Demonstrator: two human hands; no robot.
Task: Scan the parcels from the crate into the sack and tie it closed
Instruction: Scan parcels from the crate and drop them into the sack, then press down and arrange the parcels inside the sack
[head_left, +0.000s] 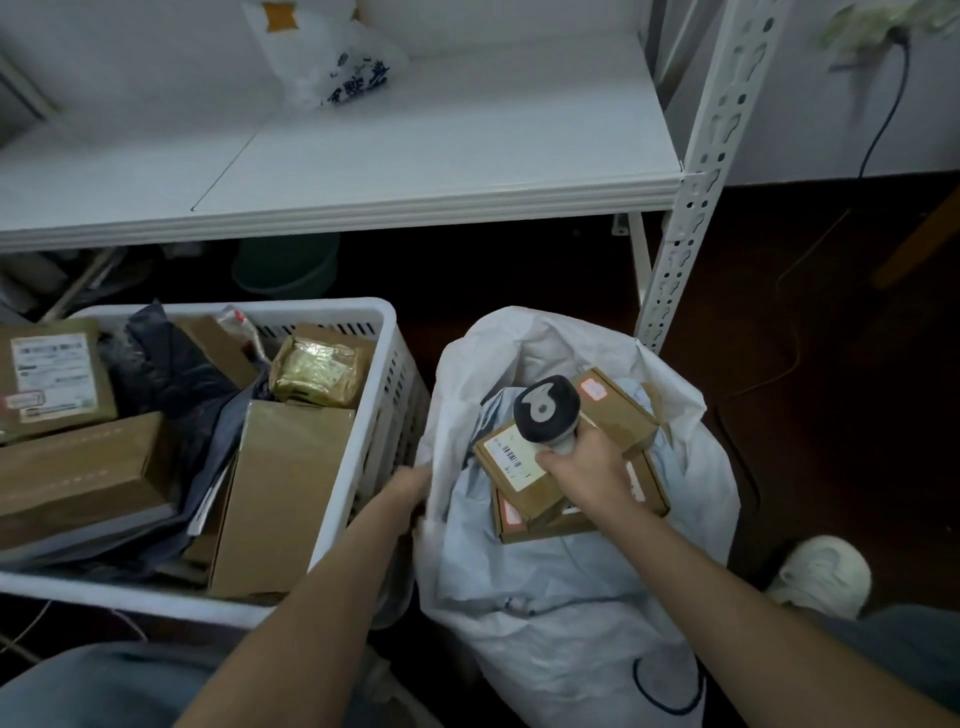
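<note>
A white plastic crate (363, 447) on the floor at left holds several cardboard boxes, dark poly mailers and a yellow wrapped parcel (317, 371). To its right stands an open white sack (571, 613) with several small brown boxes and a pale mailer inside. My left hand (413, 486) grips the sack's left rim beside the crate. My right hand (584, 470) is inside the sack's mouth, holding a black-headed barcode scanner (545, 408) and a small labelled box (514, 467) together.
A white metal shelf (363, 171) runs across the back above the crate, with a white printed bag (332, 57) on it. Its perforated upright (691, 208) stands just behind the sack. A white shoe (821, 574) is at lower right on dark floor.
</note>
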